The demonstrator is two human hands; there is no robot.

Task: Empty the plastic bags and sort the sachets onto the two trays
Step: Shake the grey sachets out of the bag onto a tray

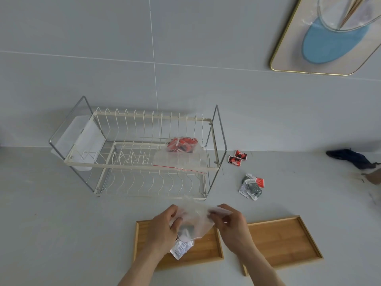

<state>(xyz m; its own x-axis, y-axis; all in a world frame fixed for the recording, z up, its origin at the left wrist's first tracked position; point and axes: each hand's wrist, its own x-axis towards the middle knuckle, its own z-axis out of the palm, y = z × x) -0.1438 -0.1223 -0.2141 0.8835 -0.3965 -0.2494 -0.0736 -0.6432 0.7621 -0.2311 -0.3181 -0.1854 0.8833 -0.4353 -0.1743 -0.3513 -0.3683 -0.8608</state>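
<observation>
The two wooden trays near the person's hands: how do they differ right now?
The left tray has white sachets lying on it, while the right tray shows none. The left tray is partly covered by both hands and the plastic bag they hold above it; the right tray is mostly in plain view. Both are shallow rectangular wooden trays with raised rims, side by side on the counter.

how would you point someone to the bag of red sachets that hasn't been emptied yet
Find the white wire dish rack against the wall. On its upper tier, toward the right end, lies a clear plastic bag of red sachets. Unlike the two loose red sachets on the counter right of the rack, these are bunched inside a bag.
</observation>
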